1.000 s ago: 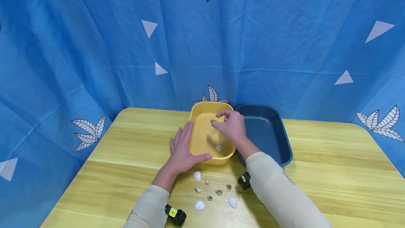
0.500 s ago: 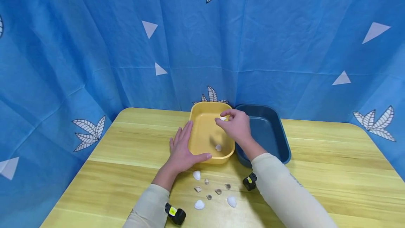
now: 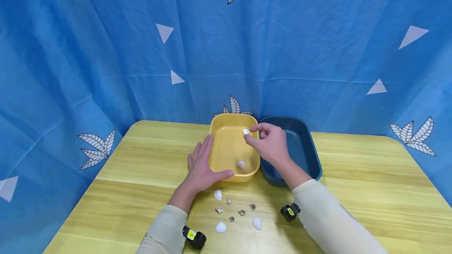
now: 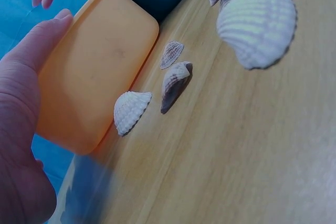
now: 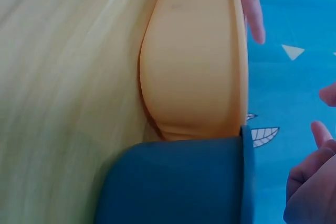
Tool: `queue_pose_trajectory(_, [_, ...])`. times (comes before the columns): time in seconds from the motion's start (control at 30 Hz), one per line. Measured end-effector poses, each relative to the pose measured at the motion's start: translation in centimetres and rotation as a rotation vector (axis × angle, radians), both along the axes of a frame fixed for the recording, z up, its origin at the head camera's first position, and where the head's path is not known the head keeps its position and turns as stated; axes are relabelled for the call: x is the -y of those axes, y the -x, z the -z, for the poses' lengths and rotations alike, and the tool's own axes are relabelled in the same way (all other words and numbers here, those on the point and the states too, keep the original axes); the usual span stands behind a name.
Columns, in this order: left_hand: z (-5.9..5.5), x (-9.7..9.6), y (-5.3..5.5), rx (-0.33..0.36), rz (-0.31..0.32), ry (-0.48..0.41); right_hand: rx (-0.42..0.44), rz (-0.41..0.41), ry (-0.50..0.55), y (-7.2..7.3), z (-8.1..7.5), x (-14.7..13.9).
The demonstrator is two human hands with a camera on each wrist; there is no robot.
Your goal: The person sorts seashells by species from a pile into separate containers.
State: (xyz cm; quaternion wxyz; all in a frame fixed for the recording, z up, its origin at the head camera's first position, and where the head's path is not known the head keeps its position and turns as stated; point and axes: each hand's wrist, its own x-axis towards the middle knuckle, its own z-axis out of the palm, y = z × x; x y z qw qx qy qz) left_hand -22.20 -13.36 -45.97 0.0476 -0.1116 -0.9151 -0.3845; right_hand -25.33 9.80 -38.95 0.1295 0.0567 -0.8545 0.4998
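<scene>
My left hand lies along the left side of the yellow tray, its fingers straight and its thumb resting at the near rim. Above the tray's right side hovers my right hand. Its thumb and index finger are apart, with nothing between them in the right wrist view. Just past those fingertips, one white seashell lies in the tray. Another pale seashell is nearer the tray's front. On the table are white seashells and several small brownish seashells.
A dark blue tray stands against the right side of the yellow one, partly under my right forearm. Both trays are near the back of the wooden table. Behind it hangs a blue patterned curtain.
My right hand has drawn back to the right, its fingertips parting, and the white seashell it hid at first is now in plain sight. My left hand stays at the yellow tray.
</scene>
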Motion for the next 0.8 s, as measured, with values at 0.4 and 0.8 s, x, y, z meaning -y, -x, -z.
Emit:
queue_pose_trajectory(0.4, [0.0, 0.1, -0.1, 0.012, -0.006, 0.011, -0.065, -0.05, -0.007, -3.5, 0.2, -0.8])
queue_pose_trajectory(0.8, [-0.1, -0.1, -0.2, -0.002, -0.003, 0.004, -0.063, -0.111, -0.002, -7.3, 0.8, -1.3])
